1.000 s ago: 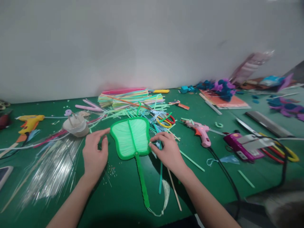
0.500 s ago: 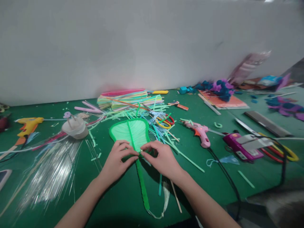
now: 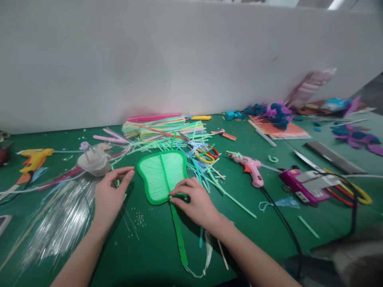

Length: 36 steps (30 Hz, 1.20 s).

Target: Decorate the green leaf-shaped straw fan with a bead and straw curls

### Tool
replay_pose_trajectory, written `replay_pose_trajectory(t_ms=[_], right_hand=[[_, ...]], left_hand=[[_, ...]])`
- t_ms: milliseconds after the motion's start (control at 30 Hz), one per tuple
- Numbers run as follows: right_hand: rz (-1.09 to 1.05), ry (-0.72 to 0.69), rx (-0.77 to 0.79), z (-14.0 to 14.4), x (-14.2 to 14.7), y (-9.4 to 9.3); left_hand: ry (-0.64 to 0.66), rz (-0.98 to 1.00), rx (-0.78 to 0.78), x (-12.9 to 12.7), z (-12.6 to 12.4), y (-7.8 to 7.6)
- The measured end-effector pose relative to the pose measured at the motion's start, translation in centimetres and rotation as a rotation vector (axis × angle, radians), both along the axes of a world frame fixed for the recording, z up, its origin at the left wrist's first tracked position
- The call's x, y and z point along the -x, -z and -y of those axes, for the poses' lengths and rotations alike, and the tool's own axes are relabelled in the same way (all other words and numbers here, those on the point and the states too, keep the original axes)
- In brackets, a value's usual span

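A green hand fan point(image 3: 155, 175) lies flat on the green table, with a dark green rim, a central rib and a wrapped handle point(image 3: 178, 237). A pale tassel point(image 3: 208, 255) hangs from the handle's end. At the fan's neck, my right hand point(image 3: 194, 201) pinches a small shiny piece point(image 3: 170, 197) between thumb and forefinger; its exact kind is too small to tell. My left hand point(image 3: 110, 195) is apart from the fan, to its left, fingers loosely bent and holding nothing I can see. Several tiny metal rings point(image 3: 140, 219) lie between that hand and the handle.
A pink glue gun point(image 3: 251, 169) and purple device point(image 3: 302, 187) lie right, with scissors point(image 3: 356, 193) beyond. Coloured strips point(image 3: 167, 125) are heaped behind the fan. A translucent cup point(image 3: 94, 161), clear thin strands point(image 3: 66, 219) and a yellow glue gun point(image 3: 36, 159) are at left.
My left hand has let go of the fan's neck and moved left, uncovering the fan's lower left side and the tiny rings. My right hand stays at the neck, slightly lower left.
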State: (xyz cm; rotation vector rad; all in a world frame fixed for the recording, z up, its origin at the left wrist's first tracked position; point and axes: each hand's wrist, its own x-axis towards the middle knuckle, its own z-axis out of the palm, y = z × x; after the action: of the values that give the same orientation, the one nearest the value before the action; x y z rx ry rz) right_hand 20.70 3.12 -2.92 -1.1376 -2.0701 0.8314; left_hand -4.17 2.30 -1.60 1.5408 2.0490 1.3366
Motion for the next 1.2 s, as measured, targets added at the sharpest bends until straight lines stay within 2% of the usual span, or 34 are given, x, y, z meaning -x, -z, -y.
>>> replay_pose_trajectory(t_ms=[367, 467, 533, 633, 733, 867, 1200], right_hand=[[-0.022, 0.020, -0.003, -0.1, 0.0, 0.0], [-0.093, 0.037, -0.022, -0.1, -0.3, -0.5], [-0.218, 0.120, -0.079, -0.2, -0.8, -1.1], [-0.442, 0.357, -0.175, -0.7, -1.9, -1.9], [-0.530, 0.496, -0.122, -1.2, -2.8, -2.3], [-0.546, 0.460, 0.045, -1.4, -2.8, -2.0], [-0.570, 0.474, 0.086, -1.3, -2.6, -1.9]], left_hand=[[-0.017, 0.029, 0.009, 0.1, -0.3, -0.1], [-0.012, 0.048, 0.006, 0.2, -0.3, -0.1], [-0.013, 0.059, 0.000, 0.4, -0.2, 0.0], [-0.014, 0.073, -0.010, 0.8, -0.2, 0.0], [-0.010, 0.060, 0.005, 0.9, -0.2, 0.1], [0.007, -0.016, 0.067, 0.8, -0.3, 0.3], [0.016, -0.039, 0.108, 1.0, -0.4, 0.5]])
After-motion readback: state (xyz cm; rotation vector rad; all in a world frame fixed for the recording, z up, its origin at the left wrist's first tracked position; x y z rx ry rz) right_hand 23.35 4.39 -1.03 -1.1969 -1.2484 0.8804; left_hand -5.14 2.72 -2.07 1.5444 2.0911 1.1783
